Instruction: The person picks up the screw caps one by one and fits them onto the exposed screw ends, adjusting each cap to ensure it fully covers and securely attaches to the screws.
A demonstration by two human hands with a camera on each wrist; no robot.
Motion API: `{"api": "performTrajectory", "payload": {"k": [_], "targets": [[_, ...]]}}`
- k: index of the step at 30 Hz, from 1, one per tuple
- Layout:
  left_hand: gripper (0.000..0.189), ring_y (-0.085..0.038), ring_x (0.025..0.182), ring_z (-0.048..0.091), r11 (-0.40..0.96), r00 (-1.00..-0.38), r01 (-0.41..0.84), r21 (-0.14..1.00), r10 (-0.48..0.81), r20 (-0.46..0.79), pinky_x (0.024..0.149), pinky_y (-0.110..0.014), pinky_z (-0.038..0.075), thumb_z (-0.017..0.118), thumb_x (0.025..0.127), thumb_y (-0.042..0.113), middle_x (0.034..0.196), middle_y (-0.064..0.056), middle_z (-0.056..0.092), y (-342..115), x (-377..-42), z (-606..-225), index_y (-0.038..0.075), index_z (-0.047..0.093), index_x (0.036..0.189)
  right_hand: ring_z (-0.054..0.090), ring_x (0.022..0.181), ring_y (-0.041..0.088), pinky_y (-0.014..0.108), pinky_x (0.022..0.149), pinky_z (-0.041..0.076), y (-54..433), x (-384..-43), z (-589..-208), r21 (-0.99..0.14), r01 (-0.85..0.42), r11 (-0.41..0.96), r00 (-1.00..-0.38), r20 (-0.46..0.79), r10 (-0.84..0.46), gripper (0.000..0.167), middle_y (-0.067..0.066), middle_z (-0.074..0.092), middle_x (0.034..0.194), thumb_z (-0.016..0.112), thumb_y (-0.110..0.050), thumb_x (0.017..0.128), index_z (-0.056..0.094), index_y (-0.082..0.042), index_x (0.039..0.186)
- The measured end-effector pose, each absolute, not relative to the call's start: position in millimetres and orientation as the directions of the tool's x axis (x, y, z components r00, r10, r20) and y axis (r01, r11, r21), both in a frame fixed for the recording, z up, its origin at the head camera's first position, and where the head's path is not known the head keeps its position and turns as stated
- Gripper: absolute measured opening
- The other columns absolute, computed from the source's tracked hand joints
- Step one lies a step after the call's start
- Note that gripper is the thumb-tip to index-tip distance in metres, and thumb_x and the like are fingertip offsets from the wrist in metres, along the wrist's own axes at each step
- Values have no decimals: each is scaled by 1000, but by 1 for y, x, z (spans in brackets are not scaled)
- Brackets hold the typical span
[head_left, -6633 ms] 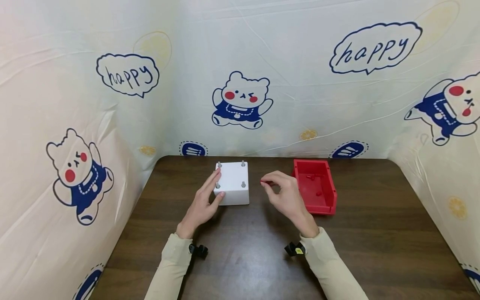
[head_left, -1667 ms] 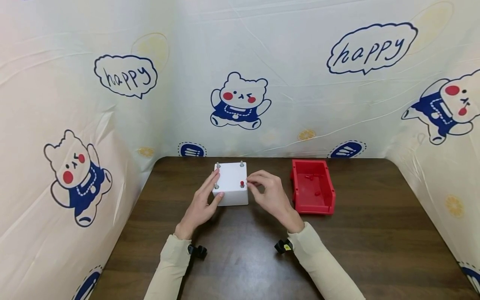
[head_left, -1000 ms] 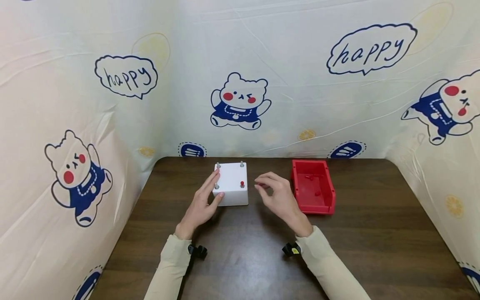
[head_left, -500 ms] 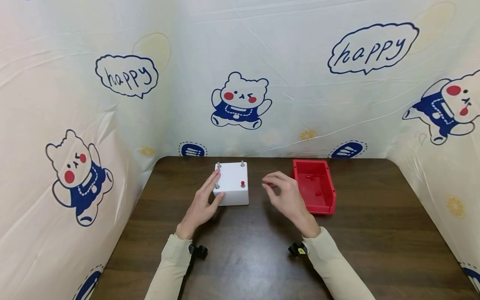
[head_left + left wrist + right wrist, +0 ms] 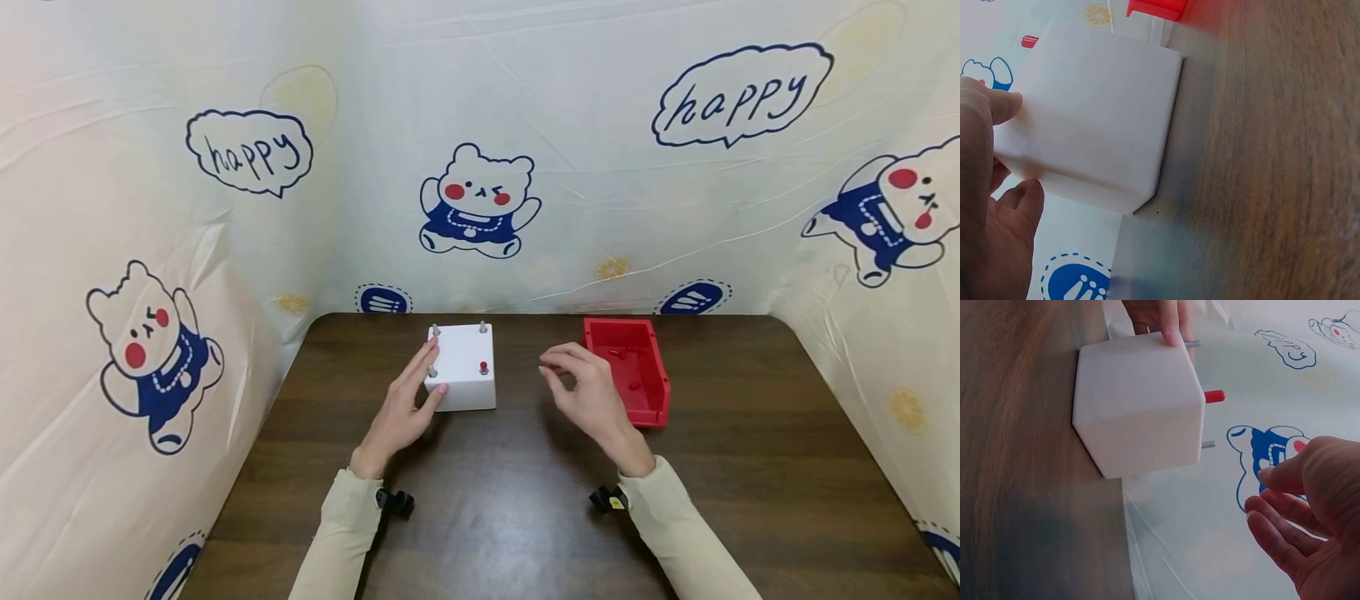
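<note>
A white box (image 5: 463, 354) stands on the table with metal posts (image 5: 483, 328) rising from its top corners. On the near-right post sits a small red cap (image 5: 483, 367), which the right wrist view shows as a red sleeve (image 5: 1215, 396) jutting out beyond the bare posts. My left hand (image 5: 401, 417) holds the box by its left side, thumb on the front face and fingers along the left edge. Between the box and the red bin (image 5: 636, 412) my right hand (image 5: 592, 396) hovers with loosely bent fingers; in the right wrist view nothing lies between thumb and fingertips (image 5: 1252, 503).
The red bin, right of my right hand, holds a few small red pieces (image 5: 634, 386). Dark wooden table (image 5: 487, 517) spreads in front of the box. A printed curtain (image 5: 600, 192) hangs close behind the table's back edge and along both sides.
The red cap, earlier pinched in my right hand, now sits on the box's near-right post. My right hand has drawn back rightward to the bin's side. My left hand has stayed on the box.
</note>
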State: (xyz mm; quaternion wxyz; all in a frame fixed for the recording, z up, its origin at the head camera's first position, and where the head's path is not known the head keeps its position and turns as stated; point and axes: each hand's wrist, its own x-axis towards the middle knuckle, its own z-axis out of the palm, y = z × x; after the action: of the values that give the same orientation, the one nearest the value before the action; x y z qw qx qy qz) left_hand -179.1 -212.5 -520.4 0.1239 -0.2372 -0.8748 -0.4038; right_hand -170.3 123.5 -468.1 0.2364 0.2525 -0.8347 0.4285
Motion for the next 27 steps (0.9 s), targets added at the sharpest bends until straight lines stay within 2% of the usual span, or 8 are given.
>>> {"api": "performTrajectory", "payload": {"k": [8,15,22,27], "targets": [[68,-28,162,30,556,-863,504,660,310,398,128,-56,31,65,108,22,177,-1,27,-212,-178,-520,15,34,169,76,91,20,40,79,67,133,-168,-472,-613,-585,531,-791,577,-205,28,8,77,112,89,-4,84,82,-8,111],[68,-26,163,30,556,-867,499,665,307,393,128,-55,30,65,108,22,178,1,27,-212,-179,-521,16,34,169,71,85,17,33,71,65,141,-167,-476,-594,-589,547,-783,587,-205,26,7,77,111,88,-4,85,82,-8,110],[69,-27,162,31,559,-863,505,658,308,401,128,-54,30,66,107,21,177,-1,28,-212,-178,-521,15,35,168,71,84,18,41,70,65,149,-167,-477,-572,-601,558,-768,606,-207,26,9,77,109,88,-3,85,82,-7,109],[68,-27,162,31,564,-861,507,651,311,402,129,-53,30,65,108,22,177,0,27,-212,-179,-520,16,34,169,72,86,20,40,72,66,155,-168,-477,-564,-591,577,-775,597,-209,25,10,77,109,88,-2,85,82,-6,109]]}}
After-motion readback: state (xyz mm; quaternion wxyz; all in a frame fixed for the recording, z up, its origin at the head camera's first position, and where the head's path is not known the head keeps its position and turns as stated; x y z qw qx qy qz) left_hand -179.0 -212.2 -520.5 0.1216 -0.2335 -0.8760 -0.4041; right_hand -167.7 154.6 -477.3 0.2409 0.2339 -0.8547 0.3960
